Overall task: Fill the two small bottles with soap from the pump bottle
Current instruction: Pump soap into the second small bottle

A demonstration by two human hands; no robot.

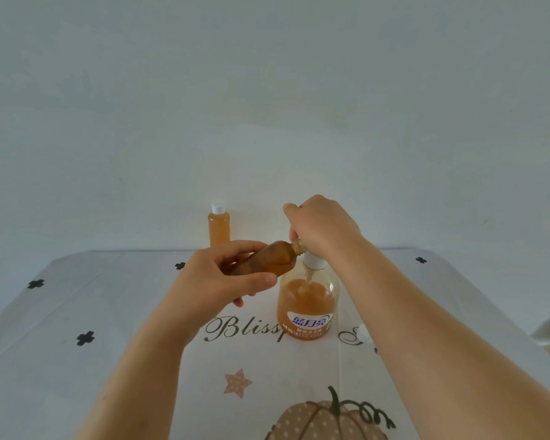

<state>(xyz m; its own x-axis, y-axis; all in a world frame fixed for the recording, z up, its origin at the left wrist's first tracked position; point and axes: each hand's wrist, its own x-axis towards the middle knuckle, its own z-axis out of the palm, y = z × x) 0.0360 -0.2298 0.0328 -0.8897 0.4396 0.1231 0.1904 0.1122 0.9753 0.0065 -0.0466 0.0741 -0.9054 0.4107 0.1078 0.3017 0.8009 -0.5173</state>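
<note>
Observation: the left grip (223,277) is clenched round the open small bottle (273,258), thumb on the near side and fingers behind. The bottle is held off the surface (108,296) and tilted, with its bare neck raised to the spout. That angle appears chosen to meet the outlet, which cannot be brought lower.

The right grip (321,227) is curled down over the head of the pump bottle (308,312), hiding the spout and the joint with the neck. Whether soap is running cannot be told. The pump bottle stands upright at mid-surface, roughly half full, and is steadied only by that downward press.

The capped small bottle (219,228) stands upright and looks full. It sits near the far edge, by the wall, well apart from the work.

A loose white cap (364,335) lies to the right of the pump bottle, near the right forearm.

Assessment: the second fill is in hand. There is open cloth on the left and in front. The right side is tighter; a sweep of the forearm could knock the cap.
</note>
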